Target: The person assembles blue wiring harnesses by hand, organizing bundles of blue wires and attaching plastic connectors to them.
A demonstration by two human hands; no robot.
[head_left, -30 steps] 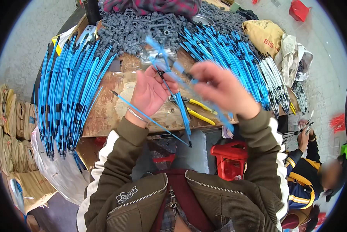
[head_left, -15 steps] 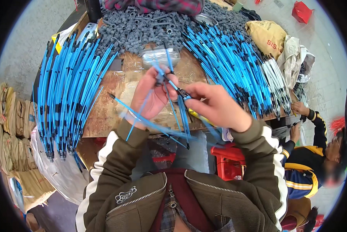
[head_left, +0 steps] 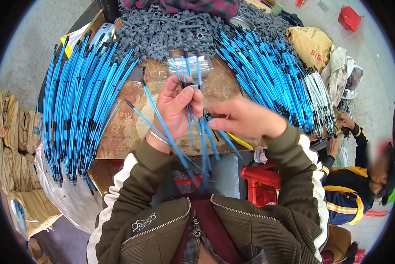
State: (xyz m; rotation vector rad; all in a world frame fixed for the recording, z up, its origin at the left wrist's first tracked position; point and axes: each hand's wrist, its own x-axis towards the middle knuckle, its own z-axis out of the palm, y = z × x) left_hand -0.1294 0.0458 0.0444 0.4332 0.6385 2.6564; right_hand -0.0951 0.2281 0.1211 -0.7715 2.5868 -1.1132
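My left hand (head_left: 178, 105) is closed around several thin blue rods (head_left: 161, 119) with black ends, above the near part of the wooden table (head_left: 138, 94). The rods splay both up and down from its fingers, and some are smeared by motion. A small dark fitting (head_left: 192, 86) shows at the thumb and fingertips. My right hand (head_left: 248, 116) is just right of the rods, its fingertips beside a dark joint on them. Motion blurs those fingers, so whether they grip it is unclear. Beyond my left hand lies a clear plastic packet (head_left: 191, 65).
Grey plastic fittings (head_left: 162, 35) are heaped at the back. Bunches of blue rods lie left (head_left: 78, 110) and right (head_left: 268, 83), beside white rods (head_left: 318, 97). A tan sack (head_left: 309, 46) stands far right. A co-worker (head_left: 351, 185) sits at the right; a red stool (head_left: 261, 176) stands below.
The held rods have swung, their lower ends now hanging more toward me. My left fingers have closed higher on them. My right hand has shifted slightly and blurred. The view has shifted a little.
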